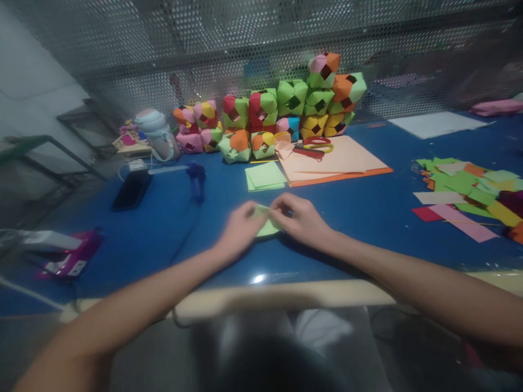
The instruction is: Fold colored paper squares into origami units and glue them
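A light green sheet of paper (267, 228) is held between my two hands, just above the blue table. My left hand (242, 224) pinches its left side between thumb and fingers. On the other side, my right hand (301, 219) has its fingertips closed on the paper's upper right edge. Parts of the sheet are hidden behind my fingers, so I cannot tell how it is folded. Just beyond my hands lies a small stack of light green paper squares (265, 177).
Peach and orange sheets (347, 158) lie behind, with scissors (314, 147) on top. Several folded paper blocks (292, 98) are stacked along the mesh wall. Colored paper scraps (469, 188) spread at right. A phone (131, 189), a bottle (157, 130) and a blue object (196, 179) stand left.
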The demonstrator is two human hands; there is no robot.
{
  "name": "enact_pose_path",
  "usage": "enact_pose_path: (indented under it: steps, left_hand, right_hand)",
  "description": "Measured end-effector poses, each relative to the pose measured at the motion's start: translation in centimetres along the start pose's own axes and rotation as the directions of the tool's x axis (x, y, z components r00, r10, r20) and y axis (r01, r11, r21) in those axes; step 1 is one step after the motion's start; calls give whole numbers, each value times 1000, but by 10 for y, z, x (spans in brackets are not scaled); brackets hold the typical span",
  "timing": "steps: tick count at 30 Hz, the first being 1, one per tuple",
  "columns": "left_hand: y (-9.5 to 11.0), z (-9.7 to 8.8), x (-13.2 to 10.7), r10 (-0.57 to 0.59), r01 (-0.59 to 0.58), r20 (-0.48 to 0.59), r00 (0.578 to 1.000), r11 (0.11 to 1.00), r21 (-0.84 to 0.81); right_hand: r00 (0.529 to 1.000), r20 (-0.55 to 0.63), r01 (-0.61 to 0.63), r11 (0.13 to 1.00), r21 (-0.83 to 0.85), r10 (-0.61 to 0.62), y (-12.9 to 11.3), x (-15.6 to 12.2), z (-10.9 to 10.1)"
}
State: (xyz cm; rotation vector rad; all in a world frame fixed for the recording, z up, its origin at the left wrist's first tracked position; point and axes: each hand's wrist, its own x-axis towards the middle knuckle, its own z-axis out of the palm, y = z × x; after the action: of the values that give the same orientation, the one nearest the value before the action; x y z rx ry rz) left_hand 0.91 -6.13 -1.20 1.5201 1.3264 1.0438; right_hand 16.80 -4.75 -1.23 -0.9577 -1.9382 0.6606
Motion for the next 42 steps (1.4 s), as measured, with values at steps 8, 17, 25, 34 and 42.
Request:
enact_pose_path:
  steps: [8, 17, 25, 34, 42]
  left_hand:
    - [3, 2, -6, 43, -50, 58, 997, 991, 122]
    - [2, 4, -7, 84, -99, 98, 992, 982, 158]
    - [1, 0, -3, 68, -54, -118, 991, 992, 112]
    - [-1, 1, -3, 40, -26, -78, 996, 986, 163]
    - [4, 3, -5, 39, -29, -36, 999, 972, 232]
  right_hand:
    - [992, 17, 125, 992, -18, -124, -1, 0, -2]
    - [984, 37, 179, 981, -73, -177, -1, -1, -1]
    - [999, 21, 44, 991, -125, -42, 2, 1, -2]
    - [988, 1, 154, 974, -165, -155, 10, 0, -1]
    - [965, 13, 259, 943, -210, -262, 12, -1, 3]
